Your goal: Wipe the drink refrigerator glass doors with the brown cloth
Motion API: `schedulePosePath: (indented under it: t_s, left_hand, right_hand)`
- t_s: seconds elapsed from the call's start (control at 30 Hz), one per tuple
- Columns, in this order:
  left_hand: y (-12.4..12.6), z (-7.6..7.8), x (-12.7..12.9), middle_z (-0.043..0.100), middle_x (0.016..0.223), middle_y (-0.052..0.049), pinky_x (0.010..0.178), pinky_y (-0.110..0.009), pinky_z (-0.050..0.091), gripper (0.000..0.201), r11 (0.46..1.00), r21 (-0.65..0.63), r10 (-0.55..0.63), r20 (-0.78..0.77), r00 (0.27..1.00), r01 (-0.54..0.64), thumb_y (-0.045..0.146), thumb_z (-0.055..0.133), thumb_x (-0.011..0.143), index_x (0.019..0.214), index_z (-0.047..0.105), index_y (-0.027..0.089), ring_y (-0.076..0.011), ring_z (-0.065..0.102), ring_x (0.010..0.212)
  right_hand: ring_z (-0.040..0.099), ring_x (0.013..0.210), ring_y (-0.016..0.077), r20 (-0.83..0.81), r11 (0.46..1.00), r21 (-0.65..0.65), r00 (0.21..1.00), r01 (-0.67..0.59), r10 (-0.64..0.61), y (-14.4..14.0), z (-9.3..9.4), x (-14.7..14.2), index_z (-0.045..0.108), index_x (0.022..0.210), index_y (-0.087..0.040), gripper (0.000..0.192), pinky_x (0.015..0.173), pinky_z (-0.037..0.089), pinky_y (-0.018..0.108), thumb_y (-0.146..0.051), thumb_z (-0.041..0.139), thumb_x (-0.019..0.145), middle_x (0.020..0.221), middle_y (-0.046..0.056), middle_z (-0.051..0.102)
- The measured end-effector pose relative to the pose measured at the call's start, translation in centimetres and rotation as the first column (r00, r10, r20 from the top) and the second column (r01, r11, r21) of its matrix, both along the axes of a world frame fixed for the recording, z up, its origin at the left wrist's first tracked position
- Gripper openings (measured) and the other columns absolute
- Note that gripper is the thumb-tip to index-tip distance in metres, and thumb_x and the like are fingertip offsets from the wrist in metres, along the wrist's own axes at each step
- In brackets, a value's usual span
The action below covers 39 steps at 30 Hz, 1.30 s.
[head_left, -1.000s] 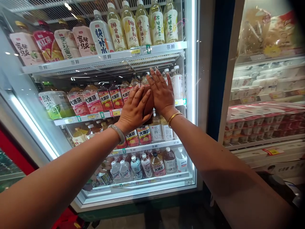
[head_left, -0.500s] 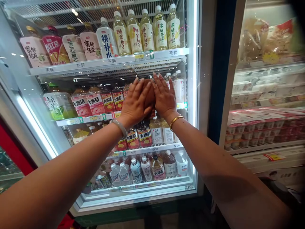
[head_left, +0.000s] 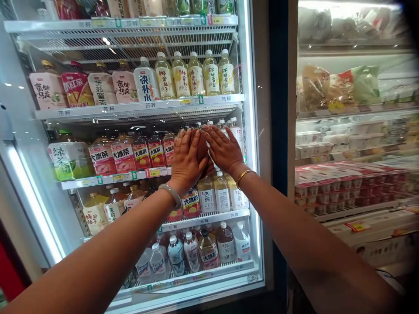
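Observation:
My left hand [head_left: 187,159] lies flat with its fingers stretched, against what looks like the clear glass door of a lit drinks cooler [head_left: 257,174]. Beside it, my right hand [head_left: 225,148] is spread in the same way, and the fingertips of both lean toward each other. A brown shape between them looks like their reflection. A pale bangle [head_left: 170,195] circles my left wrist and a gold bracelet [head_left: 245,176] my right. Behind the hands stand bottled teas [head_left: 156,150], partly covered by my fingers and forearms.
Pale yellow bottles [head_left: 196,76] line the shelf above, and small bottles [head_left: 191,253] fill the bottom one. Right of a dark upright post [head_left: 283,131] stands another chilled display with bagged goods [head_left: 340,89] and stacked cups [head_left: 340,185].
The view has tilted up, bringing another upper shelf into sight, and the right-hand display shows more. Both hands sit lower in the picture, still side by side with fingers stretched.

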<state>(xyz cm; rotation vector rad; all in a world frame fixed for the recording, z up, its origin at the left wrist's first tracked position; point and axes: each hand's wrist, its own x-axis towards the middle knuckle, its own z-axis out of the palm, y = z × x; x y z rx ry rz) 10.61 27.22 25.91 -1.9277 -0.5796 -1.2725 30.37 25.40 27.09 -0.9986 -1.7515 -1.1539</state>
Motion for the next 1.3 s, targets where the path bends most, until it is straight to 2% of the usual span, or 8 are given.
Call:
schedulePosePath:
  t_s: [0.2, 0.37, 0.6, 0.77, 0.97, 1.07, 1.2, 1.3]
  left_hand:
    - [-0.2, 2.1, -0.6, 0.029, 0.172, -0.018, 0.133, -0.058, 0.021, 0.082, 0.999, 0.047, 0.02, -0.425, 0.905, 0.0, 0.041, 0.06, 0.096, 0.166, 0.029, 0.015, -0.0365, 0.018, 0.163]
    - [-0.1, 3.9, 0.6, 0.021, 0.175, -0.018, 0.134, -0.056, 0.015, 0.079, 1.0, 0.001, -0.004, -0.123, 0.992, 0.004, 0.04, 0.053, 0.099, 0.167, 0.023, 0.011, -0.0344, 0.006, 0.165]
    - [-0.5, 4.8, 1.7, 0.027, 0.173, -0.018, 0.135, -0.055, 0.015, 0.08, 1.0, -0.004, 0.016, -0.377, 0.926, -0.018, 0.041, 0.057, 0.096, 0.165, 0.029, 0.011, -0.0347, 0.012, 0.164]
    - [-0.2, 5.5, 2.0, 0.018, 0.177, -0.01, 0.137, -0.053, 0.009, 0.077, 0.999, -0.048, -0.011, 0.003, 1.0, 0.011, 0.043, 0.049, 0.102, 0.168, 0.021, 0.017, -0.0271, 0.0, 0.166]
    - [-1.0, 1.7, 1.7, 0.022, 0.174, -0.019, 0.134, -0.057, 0.018, 0.079, 1.0, 0.004, 0.007, -0.328, 0.945, -0.006, 0.041, 0.055, 0.099, 0.166, 0.025, 0.012, -0.0344, 0.008, 0.165]
    - [-1.0, 3.4, 1.3, 0.025, 0.174, -0.016, 0.135, -0.055, 0.015, 0.079, 1.0, 0.013, 0.02, -0.351, 0.936, -0.016, 0.038, 0.055, 0.099, 0.167, 0.024, 0.015, -0.0332, 0.01, 0.165]
    - [-0.5, 6.5, 2.4, 0.021, 0.175, -0.017, 0.136, -0.056, 0.011, 0.08, 0.999, -0.054, 0.004, -0.096, 0.995, -0.009, 0.043, 0.052, 0.1, 0.167, 0.022, 0.012, -0.035, 0.007, 0.165]
    - [-0.6, 5.1, 3.3, 0.022, 0.175, -0.018, 0.135, -0.056, 0.012, 0.079, 0.999, -0.051, -0.005, -0.095, 0.995, 0.0, 0.044, 0.051, 0.101, 0.167, 0.023, 0.011, -0.0352, 0.009, 0.165]
  right_hand:
    - [0.023, 0.163, 0.0199, -0.23, 0.999, 0.012, 0.972, 0.046, -0.042, 0.5, 0.0, -0.2, 0.034, 0.163, -0.02, 0.057, 0.138, 0.009, 0.054, -0.023, 0.025, 0.107, 0.173, 0.003, 0.029]
    - [0.021, 0.164, 0.0232, -0.332, 0.995, 0.03, 0.939, 0.099, -0.083, 0.9, 0.0, -0.2, 0.03, 0.164, -0.014, 0.061, 0.137, 0.009, 0.054, -0.028, 0.034, 0.105, 0.175, 0.008, 0.024]
    - [0.019, 0.164, 0.0193, -0.321, 0.995, 0.008, 0.943, 0.098, -0.09, 0.8, -0.1, 0.1, 0.031, 0.164, -0.017, 0.06, 0.138, 0.01, 0.051, -0.022, 0.028, 0.105, 0.175, 0.005, 0.025]
    - [0.016, 0.165, 0.0236, -0.327, 0.996, -0.026, 0.94, 0.09, -0.094, 0.5, 0.0, -0.2, 0.028, 0.165, -0.014, 0.062, 0.137, 0.006, 0.055, -0.031, 0.034, 0.106, 0.176, 0.009, 0.021]
    - [0.015, 0.165, 0.02, -0.328, 0.991, -0.069, 0.936, 0.113, -0.129, 0.4, 0.2, 0.0, 0.029, 0.166, -0.019, 0.061, 0.138, 0.009, 0.05, -0.019, 0.025, 0.105, 0.176, 0.004, 0.02]
    - [0.014, 0.165, 0.0213, -0.326, 0.991, -0.066, 0.936, 0.114, -0.129, 0.2, 0.2, -0.1, 0.029, 0.166, -0.018, 0.06, 0.138, 0.007, 0.051, -0.022, 0.029, 0.106, 0.176, 0.005, 0.02]
    - [0.016, 0.165, 0.0237, -0.328, 0.998, -0.023, 0.942, 0.061, -0.065, 0.2, 0.0, -0.1, 0.031, 0.165, -0.016, 0.061, 0.138, 0.007, 0.055, -0.024, 0.032, 0.104, 0.176, 0.007, 0.022]
    - [0.015, 0.165, 0.0222, -0.32, 0.998, -0.019, 0.945, 0.066, -0.068, 0.4, -0.1, 0.0, 0.03, 0.165, -0.017, 0.061, 0.138, 0.007, 0.053, -0.021, 0.03, 0.104, 0.176, 0.005, 0.021]
